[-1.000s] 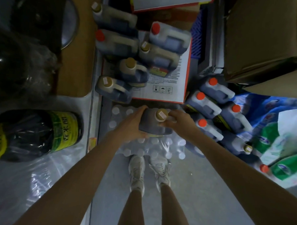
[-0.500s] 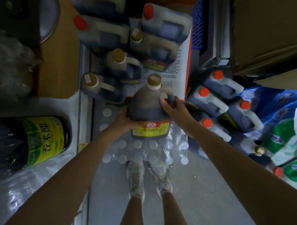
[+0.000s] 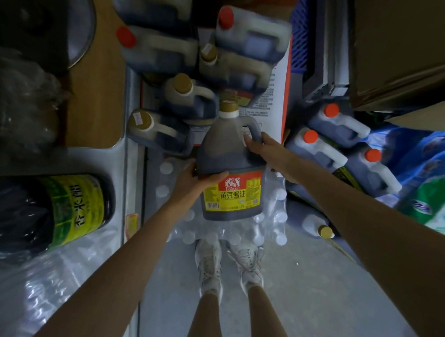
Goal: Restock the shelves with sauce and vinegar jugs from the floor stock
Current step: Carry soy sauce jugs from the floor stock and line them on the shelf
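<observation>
I hold a dark soy sauce jug (image 3: 227, 153) with a gold cap and a red-and-yellow label, lifted above a shrink-wrapped pack of white-capped bottles (image 3: 229, 232). My left hand (image 3: 198, 180) grips its lower left side, thumb across the front near the label. My right hand (image 3: 261, 149) grips the upper right by the handle. More gold-capped jugs (image 3: 167, 130) and red-capped jugs (image 3: 250, 34) stand on a white carton (image 3: 278, 94) beyond it. Orange-capped jugs (image 3: 326, 150) crowd the floor to the right.
At my left, a shelf edge (image 3: 126, 164) carries a big dark bottle with a green-yellow label (image 3: 69, 212) and plastic wrap. Cardboard boxes (image 3: 400, 48) hang over the upper right. Blue and green bags (image 3: 434, 190) lie at far right. My feet (image 3: 230, 265) stand on grey floor.
The jug has come up off the bottle pack and tipped so its label faces me. My left hand slid down to its lower side; my right moved to the handle.
</observation>
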